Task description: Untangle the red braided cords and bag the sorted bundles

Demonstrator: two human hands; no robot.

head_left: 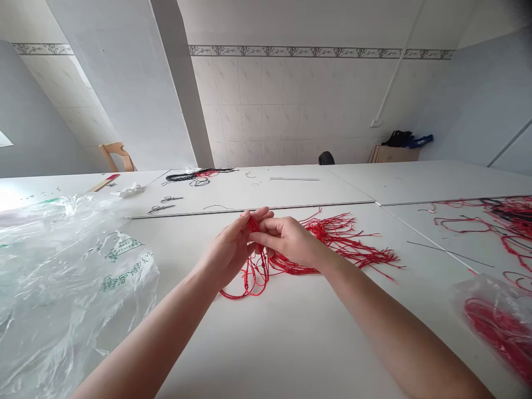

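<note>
Over white tabletop [249, 343], left fingers [240, 224] and right fingers [266, 240], nearly closed, pinch red cord [253, 224].

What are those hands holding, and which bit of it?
The left hand and right hand hold thin red braided cord; exactly which part they grip is hidden.

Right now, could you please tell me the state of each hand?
Left hand: closed, holding red cords.
Right hand: closed on the same red cords, its exact grip partly hidden.
</note>
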